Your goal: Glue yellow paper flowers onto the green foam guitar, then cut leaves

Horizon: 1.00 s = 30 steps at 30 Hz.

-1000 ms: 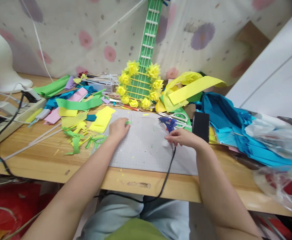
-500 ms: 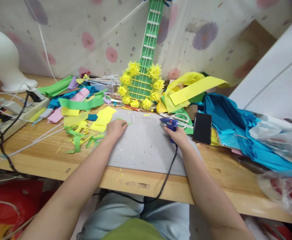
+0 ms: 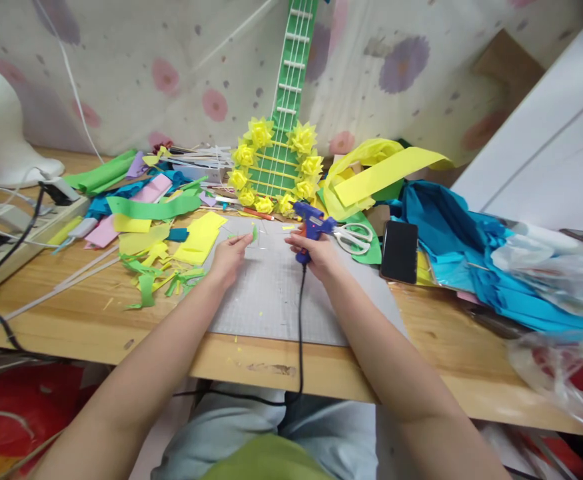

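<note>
Over the grey cutting mat [image 3: 251,300], my left hand [image 3: 231,257] pinches a small piece of green paper [image 3: 254,233] between thumb and fingers. A blue glue gun [image 3: 314,221] is in my right hand [image 3: 318,253], its nozzle pointing left and its black cord running down past the table edge. The two hands are apart, with a gap of bare mat between them. Behind the mat, a green paper guitar [image 3: 272,177] leans against the wall, ringed with yellow paper flowers [image 3: 304,138] and strung in white.
Yellow and green paper scraps [image 3: 156,260] lie left of the mat. White-handled scissors [image 3: 354,238] and a black phone [image 3: 400,252] lie at right, beside blue crepe paper [image 3: 436,220]. A power strip [image 3: 66,217] with cables and a white foam head [image 3: 1,127] stand far left.
My right hand has lifted the glue gun from the mat's right side and moved it left, toward my left hand. The green piece in my left hand now stands more upright.
</note>
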Each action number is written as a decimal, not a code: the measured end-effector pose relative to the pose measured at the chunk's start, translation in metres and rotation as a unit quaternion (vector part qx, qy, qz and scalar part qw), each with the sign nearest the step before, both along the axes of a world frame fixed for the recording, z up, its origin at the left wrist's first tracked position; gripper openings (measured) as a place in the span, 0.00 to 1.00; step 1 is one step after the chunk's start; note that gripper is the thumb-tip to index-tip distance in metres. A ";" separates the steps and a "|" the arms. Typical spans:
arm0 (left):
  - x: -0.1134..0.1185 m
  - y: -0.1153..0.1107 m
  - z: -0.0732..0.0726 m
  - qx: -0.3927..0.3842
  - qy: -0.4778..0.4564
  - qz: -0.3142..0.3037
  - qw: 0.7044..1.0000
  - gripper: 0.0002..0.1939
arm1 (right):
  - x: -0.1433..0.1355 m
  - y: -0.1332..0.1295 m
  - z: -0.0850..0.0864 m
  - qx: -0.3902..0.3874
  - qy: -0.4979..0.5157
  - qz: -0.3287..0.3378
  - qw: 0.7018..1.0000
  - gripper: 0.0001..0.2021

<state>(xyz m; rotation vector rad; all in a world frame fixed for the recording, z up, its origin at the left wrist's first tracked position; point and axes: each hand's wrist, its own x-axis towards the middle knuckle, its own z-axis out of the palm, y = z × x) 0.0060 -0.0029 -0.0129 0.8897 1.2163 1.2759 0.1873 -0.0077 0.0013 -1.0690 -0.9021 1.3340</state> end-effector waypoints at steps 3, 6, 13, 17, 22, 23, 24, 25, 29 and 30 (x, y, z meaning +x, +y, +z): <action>0.005 -0.006 0.005 -0.036 -0.120 -0.054 0.991 0.14 | -0.035 0.011 -0.008 0.007 0.025 -0.019 0.999 0.25; 0.006 -0.007 0.006 -0.041 -0.163 -0.080 0.983 0.15 | -0.059 0.013 -0.016 0.013 0.057 -0.006 0.998 0.25; 0.005 -0.006 0.006 -0.040 -0.114 -0.110 0.987 0.16 | -0.055 0.009 -0.022 0.016 0.019 -0.009 1.000 0.24; 0.001 -0.004 0.008 -0.009 0.014 -0.063 0.998 0.19 | -0.041 0.008 -0.016 0.038 -0.087 0.024 0.995 0.22; -0.005 -0.003 0.009 -0.002 0.092 -0.060 0.994 0.16 | -0.035 0.005 -0.010 0.079 -0.196 0.086 0.974 0.20; -0.006 -0.003 0.008 -0.001 0.091 -0.065 0.994 0.15 | -0.035 0.005 -0.010 0.084 -0.209 0.085 0.971 0.20; -0.006 -0.003 0.008 -0.001 0.088 -0.069 0.994 0.15 | -0.034 0.005 -0.010 0.085 -0.218 0.081 0.969 0.20; -0.006 -0.002 0.008 -0.001 0.084 -0.071 0.994 0.14 | -0.034 0.006 -0.011 0.083 -0.224 0.073 0.968 0.20; -0.006 -0.002 0.006 -0.015 0.084 -0.086 0.993 0.15 | -0.031 0.008 -0.013 0.074 -0.235 0.039 0.968 0.22; -0.006 -0.002 0.005 -0.017 0.087 -0.092 0.992 0.15 | -0.030 0.009 -0.014 0.075 -0.234 0.035 0.969 0.22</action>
